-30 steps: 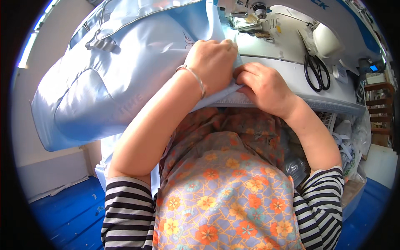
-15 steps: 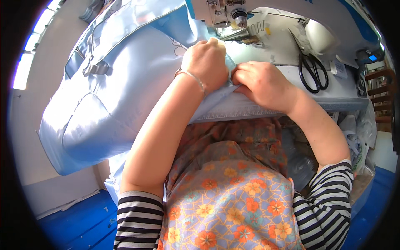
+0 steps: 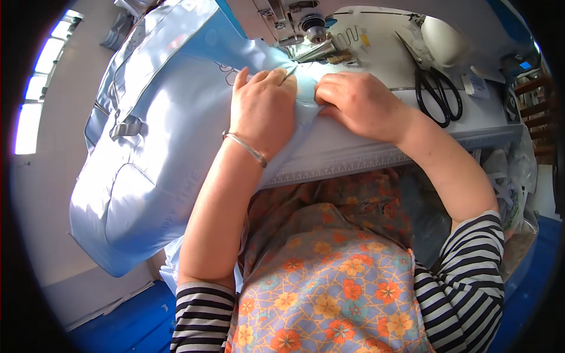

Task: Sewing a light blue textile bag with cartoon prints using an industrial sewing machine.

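A large light blue bag (image 3: 147, 135) of smooth fabric, with straps and a buckle, spreads over the left of the sewing table. My left hand (image 3: 265, 109) lies nearly flat on it, fingers stretched toward the sewing machine's needle area (image 3: 288, 56). Close to its right, my right hand (image 3: 359, 106) is closed, thumb and fingers pinching the edge of the light blue fabric (image 3: 306, 88). Both hands are just in front of the sewing machine head (image 3: 271, 20). The needle tip itself cannot be made out.
Black-handled scissors (image 3: 436, 94) lie right of my right hand. Behind them stands a rounded white object (image 3: 444, 41). A ruler strip (image 3: 335, 165) runs along the table's front edge. Clear plastic bags (image 3: 515, 176) hang at the right, near a wooden chair (image 3: 535, 112).
My left hand has gone from a curled grip to lying flatter, and moved left, apart from the right hand. The right hand keeps its pinch. The whole view has shifted slightly.
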A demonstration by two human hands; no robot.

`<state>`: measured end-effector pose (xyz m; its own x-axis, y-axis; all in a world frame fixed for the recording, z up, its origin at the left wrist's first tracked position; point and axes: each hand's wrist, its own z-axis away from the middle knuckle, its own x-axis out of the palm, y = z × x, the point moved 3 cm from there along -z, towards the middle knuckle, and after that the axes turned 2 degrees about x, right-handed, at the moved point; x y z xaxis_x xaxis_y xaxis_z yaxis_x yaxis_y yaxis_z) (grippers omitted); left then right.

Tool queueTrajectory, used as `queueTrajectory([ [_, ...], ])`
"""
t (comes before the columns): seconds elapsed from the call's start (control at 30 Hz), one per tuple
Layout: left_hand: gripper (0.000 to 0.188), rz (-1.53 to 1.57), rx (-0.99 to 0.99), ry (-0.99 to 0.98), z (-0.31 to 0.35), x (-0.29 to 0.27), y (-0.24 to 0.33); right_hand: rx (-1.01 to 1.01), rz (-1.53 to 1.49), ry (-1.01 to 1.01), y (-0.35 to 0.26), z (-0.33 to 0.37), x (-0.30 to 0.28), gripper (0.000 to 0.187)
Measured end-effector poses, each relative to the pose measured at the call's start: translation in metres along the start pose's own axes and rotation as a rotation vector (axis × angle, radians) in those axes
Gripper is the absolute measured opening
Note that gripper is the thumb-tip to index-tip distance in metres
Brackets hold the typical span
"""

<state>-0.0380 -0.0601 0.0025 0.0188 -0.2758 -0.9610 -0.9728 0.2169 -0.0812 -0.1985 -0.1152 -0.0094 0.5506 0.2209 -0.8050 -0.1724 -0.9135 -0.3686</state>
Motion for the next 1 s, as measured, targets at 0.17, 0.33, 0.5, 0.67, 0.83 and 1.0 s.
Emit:
queueTrajectory([
  [0.17,0.03,0.053,0.044,0.041,-0.007,0.008,-0.021,0.044,0.043,0.074,0.003,-0.002,0.008,0.014],
  [0.33,0.031,0.063,0.113,0.064,-0.02,0.017,-0.047,0.043,0.042,0.058,0.01,-0.008,0.019,0.014],
  [0.5,0.029,0.041,0.165,0.129,-0.034,0.015,-0.053,0.01,0.039,0.1,0.013,-0.015,0.026,0.016],
  [0.67,0.024,0.011,0.131,0.201,-0.008,-0.022,-0.037,0.091,-0.046,0.079,0.015,-0.021,0.016,0.024],
  [0.83,0.035,0.003,0.16,0.329,0.075,-0.063,0.016,0.134,-0.14,0.019,-0.011,-0.053,0.006,0.036],
  [1.0,0.044,0.866,-0.24,0.103,0.174,-0.042,0.049,-0.035,-0.067,-0.02,-0.05,-0.067,0.001,0.033],
])
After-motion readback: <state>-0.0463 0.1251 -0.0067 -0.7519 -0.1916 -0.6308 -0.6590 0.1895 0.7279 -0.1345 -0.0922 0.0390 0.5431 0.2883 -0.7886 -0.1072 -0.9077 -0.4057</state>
